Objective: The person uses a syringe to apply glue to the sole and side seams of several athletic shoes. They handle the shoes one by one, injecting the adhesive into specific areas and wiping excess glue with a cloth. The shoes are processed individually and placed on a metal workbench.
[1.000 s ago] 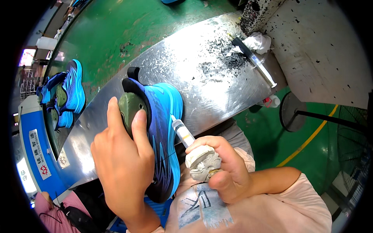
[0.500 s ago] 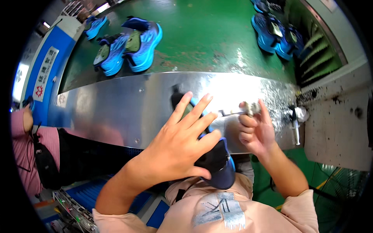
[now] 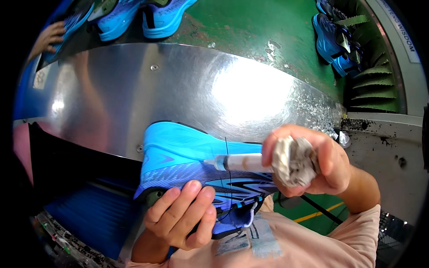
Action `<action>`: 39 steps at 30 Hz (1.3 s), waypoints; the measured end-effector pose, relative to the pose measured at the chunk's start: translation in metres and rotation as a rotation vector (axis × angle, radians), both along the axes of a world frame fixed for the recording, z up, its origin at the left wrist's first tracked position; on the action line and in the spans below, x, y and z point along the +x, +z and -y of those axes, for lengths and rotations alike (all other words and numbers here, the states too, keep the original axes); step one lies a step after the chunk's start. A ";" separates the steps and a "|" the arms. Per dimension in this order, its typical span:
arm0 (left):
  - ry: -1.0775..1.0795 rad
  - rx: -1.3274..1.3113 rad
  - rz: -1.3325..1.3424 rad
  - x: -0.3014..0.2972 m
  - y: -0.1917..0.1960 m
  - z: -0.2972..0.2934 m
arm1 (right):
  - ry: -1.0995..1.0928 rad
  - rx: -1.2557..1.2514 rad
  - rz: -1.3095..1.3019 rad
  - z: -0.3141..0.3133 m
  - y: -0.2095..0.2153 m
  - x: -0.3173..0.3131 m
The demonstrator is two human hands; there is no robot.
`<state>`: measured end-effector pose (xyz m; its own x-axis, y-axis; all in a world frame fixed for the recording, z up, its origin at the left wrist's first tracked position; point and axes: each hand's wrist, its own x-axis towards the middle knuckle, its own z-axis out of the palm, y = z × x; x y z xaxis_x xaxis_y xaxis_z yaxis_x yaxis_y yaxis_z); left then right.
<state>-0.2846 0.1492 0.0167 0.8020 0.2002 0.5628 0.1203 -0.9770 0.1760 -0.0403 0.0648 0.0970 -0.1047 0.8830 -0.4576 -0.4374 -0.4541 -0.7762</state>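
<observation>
A blue and purple running shoe [image 3: 178, 154] is tipped on its side close in front of me, its bright blue sole toward the metal ledge. My left hand [image 3: 185, 214] grips it by the upper near the collar, fingers over the edge. My right hand [image 3: 313, 161] is closed round a syringe [image 3: 243, 162] whose back end is wrapped in crumpled pale material [image 3: 295, 161]. The syringe's tip is at the seam between sole and upper; whether it touches cannot be made out. White lace [image 3: 252, 214] shows at the shoe's lower side.
Beyond the metal ledge [image 3: 120, 89] runs a green conveyor surface [image 3: 241, 27] carrying more blue shoes [image 3: 165, 20] at left and dark blue shoes [image 3: 328, 40] by a strip-curtained machine opening [image 3: 375, 89] at right. Another person's hand [image 3: 49, 40] touches a shoe at far left.
The shoe has been turned on its side and raised closer, with my left hand now gripping it. My right hand has brought the syringe over to its sole seam. The view has shifted.
</observation>
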 end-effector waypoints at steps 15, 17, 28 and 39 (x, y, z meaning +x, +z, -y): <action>0.050 -0.032 -0.005 -0.014 -0.007 0.008 | 0.059 0.070 0.090 0.061 0.011 0.025; 0.059 -0.041 -0.010 -0.015 -0.004 0.010 | 0.052 0.078 0.099 0.063 0.013 0.022; 0.072 -0.019 -0.034 -0.015 0.005 0.014 | -0.091 0.035 0.136 0.099 0.018 0.023; 0.088 0.094 -0.068 -0.001 0.013 0.010 | -0.306 0.122 0.054 0.170 -0.011 0.021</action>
